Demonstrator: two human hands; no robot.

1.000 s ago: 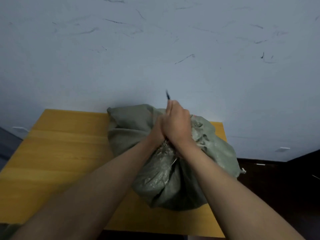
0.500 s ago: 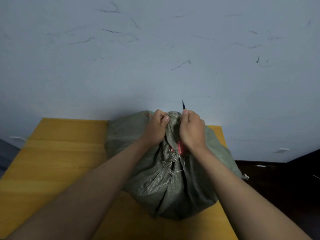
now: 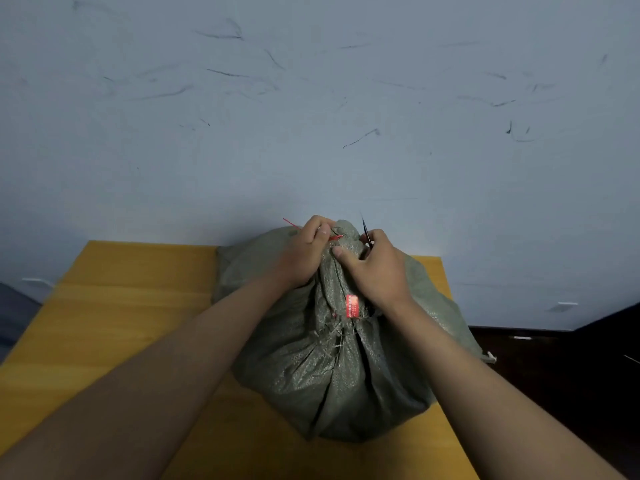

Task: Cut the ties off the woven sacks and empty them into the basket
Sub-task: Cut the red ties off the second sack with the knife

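Sack: grey-green woven sack [image 3: 332, 372], full and rounded, sitting on the table under both hands; what it holds is hidden.
Sack neck: bunched into a twisted top [image 3: 344, 237] between the two hands, gathered folds running down toward the person.
Left hand: left hand [image 3: 303, 258] curled on the left side of the neck, fingers pinching a thin red tie [image 3: 294, 225] whose free end sticks out to the left past the knuckles.
Right hand: right hand [image 3: 377, 268] gripping the right side of the neck, thumb pressed on the cloth; a slim dark blade [image 3: 366, 232] pokes up out of the fist (handle hidden, so cannot tell what tool it is).
Hands: close together, only the neck between them.
Red tag: small red tag [image 3: 352, 306] on the sack just below the right wrist, print too small to read.
Table: yellow wooden table [image 3: 121, 306], bare boards left of the left forearm.
Wall: pale scuffed wall [image 3: 311, 116] beyond the hands.
Right of table: dark floor [image 3: 571, 375], dim.
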